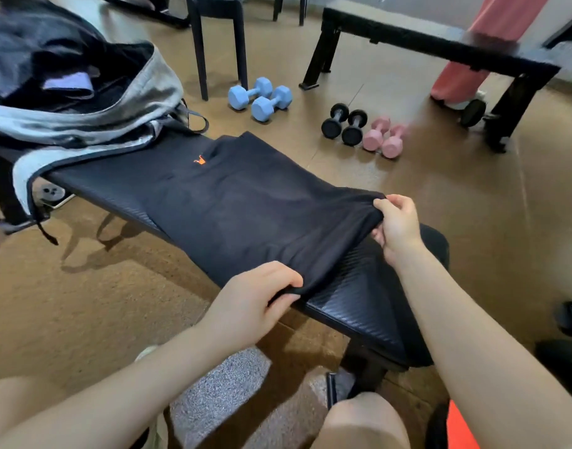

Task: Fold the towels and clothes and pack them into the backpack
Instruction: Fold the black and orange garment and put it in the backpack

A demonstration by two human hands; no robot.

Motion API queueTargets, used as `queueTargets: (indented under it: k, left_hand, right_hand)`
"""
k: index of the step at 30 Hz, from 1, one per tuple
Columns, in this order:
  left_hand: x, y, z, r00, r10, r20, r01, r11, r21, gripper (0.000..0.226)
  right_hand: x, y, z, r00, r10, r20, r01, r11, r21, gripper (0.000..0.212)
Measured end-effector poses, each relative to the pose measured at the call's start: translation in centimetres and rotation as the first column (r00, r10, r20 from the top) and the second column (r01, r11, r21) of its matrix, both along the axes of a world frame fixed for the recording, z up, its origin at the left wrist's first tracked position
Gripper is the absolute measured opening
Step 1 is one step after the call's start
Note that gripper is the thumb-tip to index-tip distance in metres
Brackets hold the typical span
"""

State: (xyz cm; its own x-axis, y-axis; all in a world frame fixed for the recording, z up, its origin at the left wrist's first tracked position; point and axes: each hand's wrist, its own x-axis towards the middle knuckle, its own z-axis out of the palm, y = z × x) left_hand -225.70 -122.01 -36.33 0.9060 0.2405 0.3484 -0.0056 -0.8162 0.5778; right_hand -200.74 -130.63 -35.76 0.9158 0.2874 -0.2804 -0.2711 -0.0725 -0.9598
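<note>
A black shirt with a small orange logo lies spread flat along a black padded bench. My left hand pinches the shirt's near left corner at the bench edge. My right hand grips the near right corner, with the cloth bunched in its fingers. An open grey backpack sits at the bench's far left end, with dark clothes and a lilac folded item inside.
On the brown floor lie two blue dumbbells, two black dumbbells and two pink dumbbells. A second black bench stands at the back right, with a person's pink trouser leg behind it. A dark stool stands behind.
</note>
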Motion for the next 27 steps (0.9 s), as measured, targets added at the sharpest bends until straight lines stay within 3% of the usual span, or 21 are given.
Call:
queueTargets:
  k: [5,7,11,16,24,27]
  left_hand:
    - [-0.6,-1.1,1.6,0.998,0.052,0.027,-0.046,0.978,-0.204,0.013]
    - [-0.6,0.2,2.3,0.990,0.142,-0.002,-0.137,0.949,-0.284,0.006]
    - [-1.0,5.5,3.2,0.929,0.369,-0.037,-0.355,0.855,-0.377,0.019]
    - [-2.0,12.6,4.0,0.855,0.509,-0.098,-0.509,0.789,-0.342,0.023]
    - [-2.7,21.5,1.3,0.735,0.586,-0.342,-0.647,0.757,-0.094,0.004]
    - [-2.5,22.3,0.0,0.651,0.633,-0.419,-0.669,0.739,0.077,0.019]
  right_hand:
    - [-0.6,0.0,1.9,0.994,-0.005,-0.105,0.026,0.978,0.206,0.011]
    - [-0.7,1.4,2.6,0.993,0.019,-0.119,0.014,0.962,0.274,0.016]
    - [-1.4,6.2,3.4,0.985,0.050,-0.164,0.017,0.923,0.385,0.026]
    - [-2.2,14.2,4.3,0.993,0.105,-0.061,-0.087,0.966,0.245,0.030]
    - [-2.6,24.3,1.6,0.972,0.223,0.078,-0.219,0.974,-0.050,0.023]
    - [-2.9,25.7,0.3,0.902,0.420,0.103,-0.392,0.894,-0.217,0.053]
